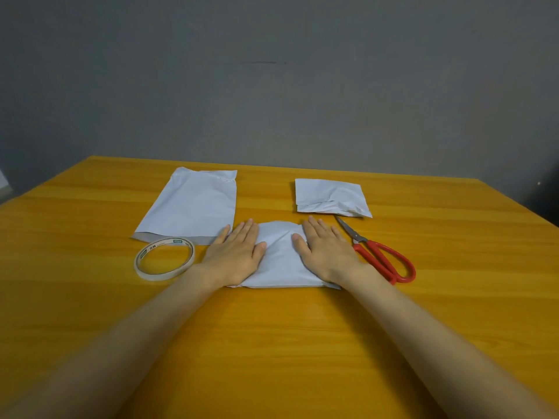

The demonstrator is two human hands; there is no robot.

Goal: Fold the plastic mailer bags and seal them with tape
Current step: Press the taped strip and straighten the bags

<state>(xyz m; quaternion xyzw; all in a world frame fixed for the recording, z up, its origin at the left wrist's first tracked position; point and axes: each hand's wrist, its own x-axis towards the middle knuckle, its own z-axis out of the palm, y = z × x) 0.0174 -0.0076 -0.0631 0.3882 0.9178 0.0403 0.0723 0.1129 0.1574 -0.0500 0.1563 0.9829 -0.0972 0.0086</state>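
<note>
Pressing folded mailer [279, 263], squarish, straight edge nearest

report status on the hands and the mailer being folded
Left hand and right hand open, pressing flat on folded mailer. No tape seen on it. Tape roll beside left hand, scissors beside right, neither blocking.

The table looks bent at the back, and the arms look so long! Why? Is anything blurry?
Head view: its wide-angle lens bows the far edge of the table and stretches the forearms; light there is soft and even, with faint shadows by the scissors and tape roll; everything looks slightly soft, nothing badly blurred.
</note>
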